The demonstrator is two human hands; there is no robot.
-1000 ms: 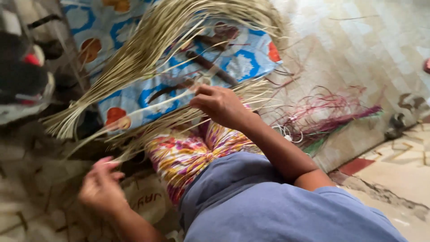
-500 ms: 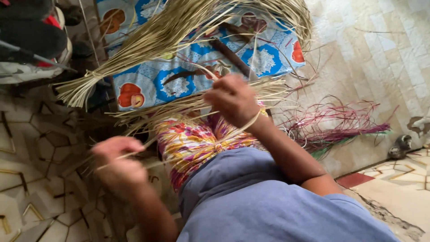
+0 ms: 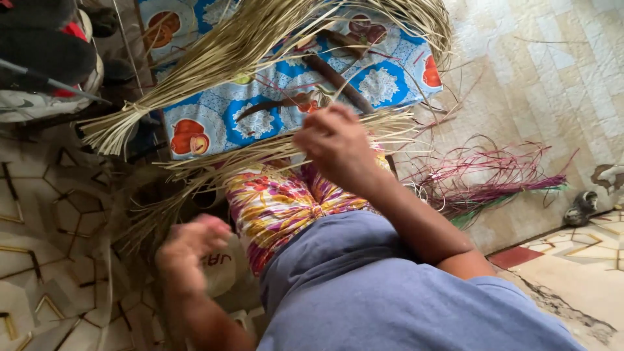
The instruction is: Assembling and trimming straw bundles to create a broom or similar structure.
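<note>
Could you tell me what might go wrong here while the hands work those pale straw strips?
The left hand is motion-blurred, so a fast pull could snap or slip a strip. The loose straw strips under the right hand lie fanned and could tangle. The dyed pink strands on the floor nearby might get mixed in.

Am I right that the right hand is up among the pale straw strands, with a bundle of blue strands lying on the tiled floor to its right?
Not quite. In the head view the right hand is at the pale straw strands, but the bundle on the tiled floor is pink-purple with some green, not blue.
</note>
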